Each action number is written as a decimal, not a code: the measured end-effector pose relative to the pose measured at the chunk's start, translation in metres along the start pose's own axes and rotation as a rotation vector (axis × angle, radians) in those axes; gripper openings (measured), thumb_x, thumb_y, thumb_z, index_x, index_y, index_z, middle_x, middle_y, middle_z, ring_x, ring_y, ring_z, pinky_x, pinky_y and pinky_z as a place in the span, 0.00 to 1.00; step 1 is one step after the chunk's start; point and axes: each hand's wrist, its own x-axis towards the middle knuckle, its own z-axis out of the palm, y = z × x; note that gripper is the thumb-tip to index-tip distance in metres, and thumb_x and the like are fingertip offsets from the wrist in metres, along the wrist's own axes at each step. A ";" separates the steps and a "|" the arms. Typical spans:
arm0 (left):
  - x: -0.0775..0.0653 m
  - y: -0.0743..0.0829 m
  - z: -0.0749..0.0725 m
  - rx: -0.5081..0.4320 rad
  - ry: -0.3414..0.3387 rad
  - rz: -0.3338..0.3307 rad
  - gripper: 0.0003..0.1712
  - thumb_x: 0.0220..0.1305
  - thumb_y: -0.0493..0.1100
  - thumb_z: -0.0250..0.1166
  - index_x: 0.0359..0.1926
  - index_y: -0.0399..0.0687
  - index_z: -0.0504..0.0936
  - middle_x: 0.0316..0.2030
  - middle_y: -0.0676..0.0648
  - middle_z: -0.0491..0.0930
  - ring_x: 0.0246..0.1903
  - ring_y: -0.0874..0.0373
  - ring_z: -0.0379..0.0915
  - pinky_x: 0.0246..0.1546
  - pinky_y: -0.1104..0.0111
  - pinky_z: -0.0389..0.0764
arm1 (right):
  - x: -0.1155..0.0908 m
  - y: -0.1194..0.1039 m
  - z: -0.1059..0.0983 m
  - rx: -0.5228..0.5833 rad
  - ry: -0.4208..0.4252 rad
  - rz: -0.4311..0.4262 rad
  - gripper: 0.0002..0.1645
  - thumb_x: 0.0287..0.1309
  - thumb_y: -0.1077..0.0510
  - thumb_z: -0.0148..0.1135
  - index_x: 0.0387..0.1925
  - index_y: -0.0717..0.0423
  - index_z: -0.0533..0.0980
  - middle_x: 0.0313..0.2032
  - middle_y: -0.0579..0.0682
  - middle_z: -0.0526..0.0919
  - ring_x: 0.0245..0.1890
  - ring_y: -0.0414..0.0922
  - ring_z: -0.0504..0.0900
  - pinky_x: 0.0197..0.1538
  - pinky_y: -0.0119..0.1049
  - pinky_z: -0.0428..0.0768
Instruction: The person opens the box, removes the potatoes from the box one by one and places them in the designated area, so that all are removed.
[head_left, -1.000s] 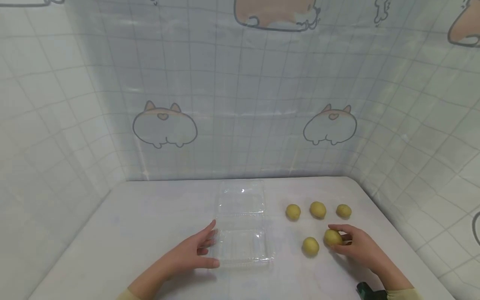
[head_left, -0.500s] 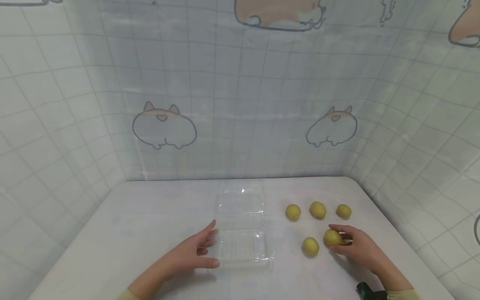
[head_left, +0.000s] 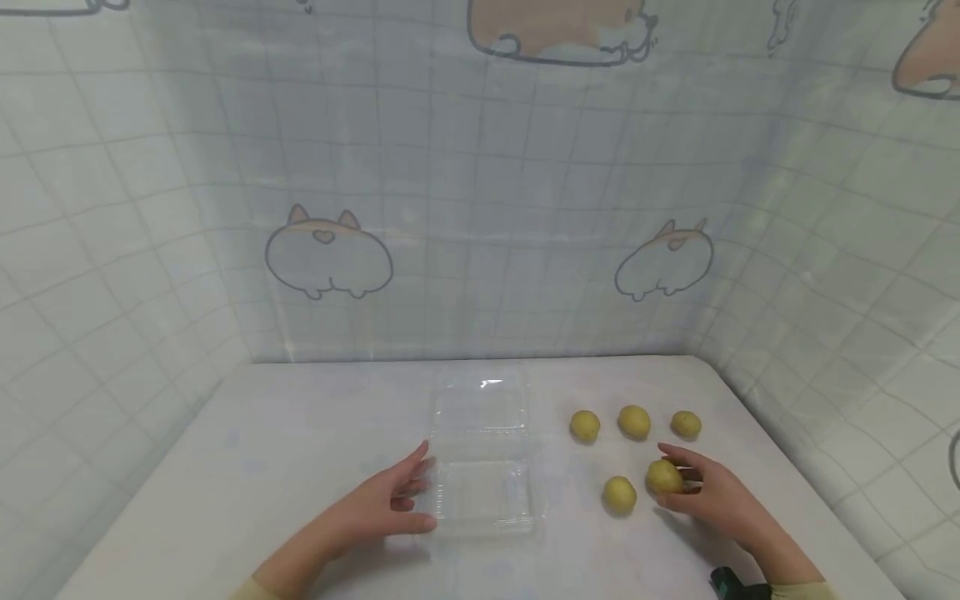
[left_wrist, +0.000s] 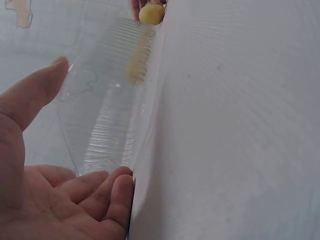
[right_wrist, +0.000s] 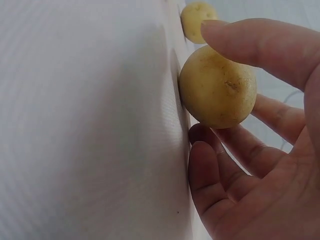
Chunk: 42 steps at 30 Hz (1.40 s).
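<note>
My left hand [head_left: 375, 510] is beside the left edge of a clear plastic clamshell container [head_left: 483, 497], whose lid [head_left: 480, 408] lies folded back behind it. In the left wrist view, its thumb [left_wrist: 47, 82] and fingers [left_wrist: 117, 197] are spread near the ribbed wall. The right hand [head_left: 716, 500] rests around a small yellow potato [right_wrist: 217, 87] on the table, fingers loosely bent. The thumb [right_wrist: 260, 45] overlaps the potato's top in the right wrist view, and the index finger stretches past it in the head view. Another potato [head_left: 619, 496] lies just left of that hand.
Farther back on the white table [head_left: 322, 433] lie three more potatoes, at left [head_left: 585, 426], middle [head_left: 634, 422] and right [head_left: 686, 424]. A dark green device [head_left: 738, 583] sits at the right wrist. Curtains with a grid and dog drawings [head_left: 328, 258] enclose the back and sides.
The right thumb and index finger have spread slightly wider around the potato. The left hand keeps its place, and the potatoes lie as before.
</note>
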 end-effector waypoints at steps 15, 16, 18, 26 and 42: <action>-0.007 0.000 -0.005 0.044 0.016 0.033 0.50 0.67 0.55 0.65 0.78 0.46 0.47 0.75 0.43 0.53 0.66 0.44 0.65 0.64 0.47 0.67 | -0.015 -0.005 0.010 -0.030 0.022 0.037 0.48 0.46 0.47 0.79 0.67 0.59 0.70 0.57 0.59 0.78 0.55 0.58 0.78 0.53 0.55 0.79; -0.007 0.000 -0.004 0.044 0.023 0.033 0.49 0.68 0.55 0.64 0.78 0.45 0.47 0.75 0.43 0.52 0.66 0.44 0.65 0.64 0.46 0.66 | -0.015 -0.005 0.010 -0.032 0.024 0.036 0.48 0.46 0.47 0.79 0.66 0.59 0.70 0.57 0.59 0.78 0.55 0.58 0.78 0.53 0.56 0.79; -0.006 -0.001 -0.004 0.037 0.040 0.028 0.47 0.69 0.55 0.62 0.78 0.46 0.49 0.75 0.43 0.53 0.65 0.45 0.66 0.64 0.46 0.66 | -0.015 -0.004 0.011 -0.033 0.026 0.034 0.47 0.46 0.47 0.79 0.66 0.59 0.70 0.57 0.59 0.78 0.55 0.58 0.78 0.53 0.55 0.79; -0.001 -0.002 0.000 0.002 0.118 -0.018 0.40 0.71 0.57 0.59 0.77 0.50 0.56 0.74 0.44 0.57 0.61 0.46 0.71 0.59 0.48 0.74 | -0.014 -0.001 0.012 -0.020 0.027 0.044 0.41 0.51 0.49 0.75 0.65 0.56 0.73 0.60 0.58 0.77 0.55 0.55 0.78 0.50 0.46 0.81; 0.000 0.006 0.002 0.013 0.223 -0.088 0.40 0.71 0.61 0.57 0.76 0.53 0.58 0.63 0.37 0.73 0.43 0.51 0.81 0.52 0.45 0.76 | -0.014 -0.004 0.011 -0.033 0.021 0.029 0.41 0.52 0.49 0.75 0.65 0.59 0.72 0.60 0.59 0.77 0.54 0.54 0.78 0.50 0.45 0.82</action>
